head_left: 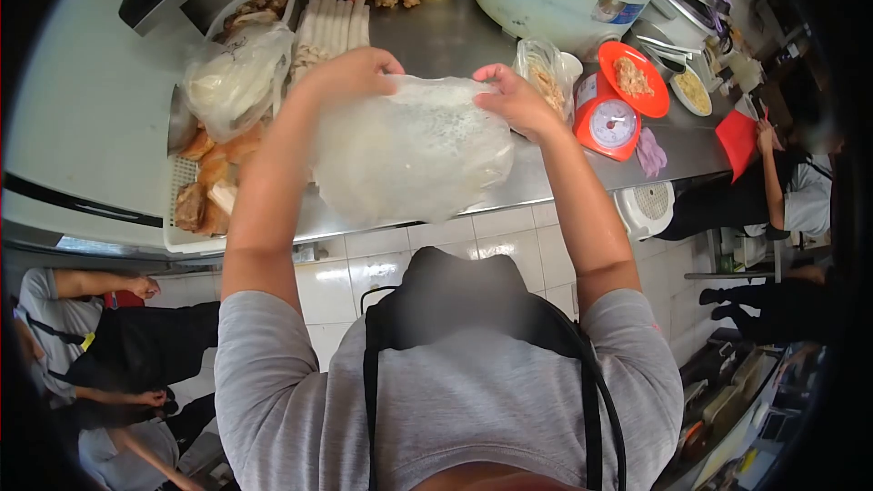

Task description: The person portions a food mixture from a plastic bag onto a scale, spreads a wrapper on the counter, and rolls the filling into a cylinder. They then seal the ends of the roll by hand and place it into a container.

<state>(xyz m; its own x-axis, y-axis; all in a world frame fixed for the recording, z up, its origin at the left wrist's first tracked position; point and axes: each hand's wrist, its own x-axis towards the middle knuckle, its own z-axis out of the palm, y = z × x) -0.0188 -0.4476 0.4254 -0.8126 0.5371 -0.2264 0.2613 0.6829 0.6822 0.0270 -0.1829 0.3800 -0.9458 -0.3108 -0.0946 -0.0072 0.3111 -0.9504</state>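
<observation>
A translucent plastic bag (414,150) hangs spread out over the front edge of the steel counter. My left hand (356,73) pinches its upper left corner, fingers partly hidden behind the wrist. At the upper right corner, my right hand (516,102) grips the bag between thumb and fingers. Just right of that hand are a bag of shredded-looking food (544,73) and a red kitchen scale (611,123). An orange plate (650,82) with a pale, minced-looking food stands behind the scale. Close to my left forearm lies a stack of long white rolls (332,27).
A white basket (182,235) with brown food pieces sits left, under a knotted plastic bag (238,82). A large pale green tub (546,0) stands at the back. One co-worker (782,186) is at the right; others (100,327) are at the lower left.
</observation>
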